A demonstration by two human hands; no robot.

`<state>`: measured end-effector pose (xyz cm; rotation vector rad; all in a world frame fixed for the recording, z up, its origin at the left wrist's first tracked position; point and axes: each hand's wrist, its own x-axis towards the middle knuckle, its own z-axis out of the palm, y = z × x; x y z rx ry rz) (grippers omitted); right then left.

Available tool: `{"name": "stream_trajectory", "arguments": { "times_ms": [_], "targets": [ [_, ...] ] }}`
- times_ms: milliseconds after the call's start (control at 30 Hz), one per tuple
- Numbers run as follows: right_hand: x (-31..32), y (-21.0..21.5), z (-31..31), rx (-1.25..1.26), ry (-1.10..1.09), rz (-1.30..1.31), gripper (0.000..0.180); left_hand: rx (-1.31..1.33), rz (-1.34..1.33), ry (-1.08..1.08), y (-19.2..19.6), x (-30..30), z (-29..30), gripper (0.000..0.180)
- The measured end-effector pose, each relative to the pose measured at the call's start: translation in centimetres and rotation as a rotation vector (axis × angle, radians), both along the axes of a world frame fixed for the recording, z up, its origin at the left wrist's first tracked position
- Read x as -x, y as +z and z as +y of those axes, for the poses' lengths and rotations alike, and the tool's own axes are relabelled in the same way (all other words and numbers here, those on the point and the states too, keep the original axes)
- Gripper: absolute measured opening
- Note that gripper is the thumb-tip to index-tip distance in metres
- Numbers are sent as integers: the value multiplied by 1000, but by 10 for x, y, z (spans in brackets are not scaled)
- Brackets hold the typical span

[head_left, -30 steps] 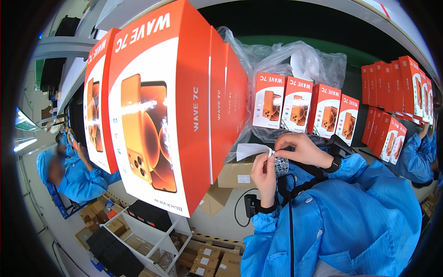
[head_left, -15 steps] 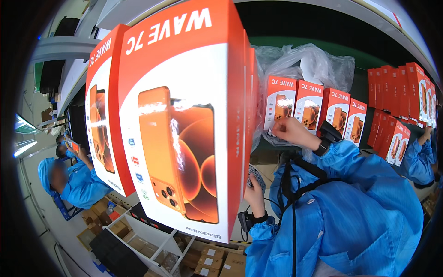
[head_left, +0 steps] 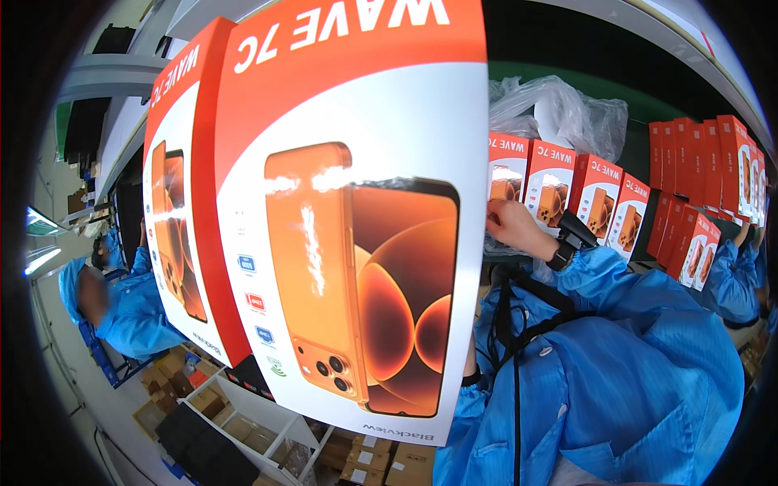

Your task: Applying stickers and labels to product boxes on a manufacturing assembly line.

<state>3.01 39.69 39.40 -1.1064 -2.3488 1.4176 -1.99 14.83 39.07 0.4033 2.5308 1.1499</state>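
Note:
A large white and orange-red phone box, with orange phones pictured on it, fills the middle of the view very close up. Its right edge hides the fingertips of my right hand. That hand is closed, fingers curled, in front of a row of several matching phone boxes; what it grips, if anything, is hidden. My left hand is out of sight behind the large box, and only a sliver of wrist beside the blue sleeve shows. A second phone box stands left of the large one.
Crumpled clear plastic lies behind the row. More red boxes are stacked at the right, near a co-worker's blue sleeve. Another co-worker is at the left. A white shelf and brown cartons are below.
The large box's right edge now reaches farther right, covering my left hand and part of the row. My right hand stays near the row, its fingertips now covered.

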Motion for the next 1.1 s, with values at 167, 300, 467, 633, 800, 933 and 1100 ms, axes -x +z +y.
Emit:
{"name": "stream_trajectory", "arguments": {
  "times_ms": [167,300,467,633,800,933,1100],
  "targets": [
    [0,-4,-1,-18,-2,-16,9,-67,26,-51,25,3,23,18],
    [-1,-12,-4,-42,0,19,11,-98,-38,-6,59,1,39,19],
    [-11,-7,3,-82,-60,65,21,-179,-68,-107,46,3,29,21],
    [-55,12,-1,153,-143,28,27,-355,-206,-566,50,7,38,26],
    [-117,-8,-13,-301,-391,86,53,-312,-205,-742,20,9,108,31],
    [-135,-50,-29,176,-525,294,76,-216,-112,-552,-30,18,155,39],
    [-128,-20,-10,562,-580,452,71,-260,-151,-649,-56,40,183,40]
  ]
}}
